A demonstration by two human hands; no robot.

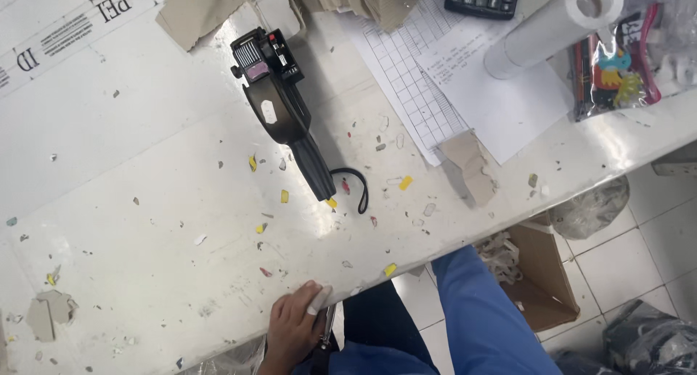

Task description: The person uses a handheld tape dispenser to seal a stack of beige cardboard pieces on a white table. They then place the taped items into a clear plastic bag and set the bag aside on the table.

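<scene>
— What is the hand (294, 324) on?

— The white table (145, 201), at its near edge. The fingers curl over the rim, and a small pale scrap seems pinched under the fingertips (317, 302); what it is cannot be told.

— And the table's state?

— Scuffed and dirty, strewn with tiny yellow, red and grey paper bits. Its near edge runs slantwise across the view, rising to the right.

— Which hand is it?

— Only one shows; left or right cannot be told.

Colourful clear packet (617, 63) top right; open brown carton (541, 273) underneath.
</scene>
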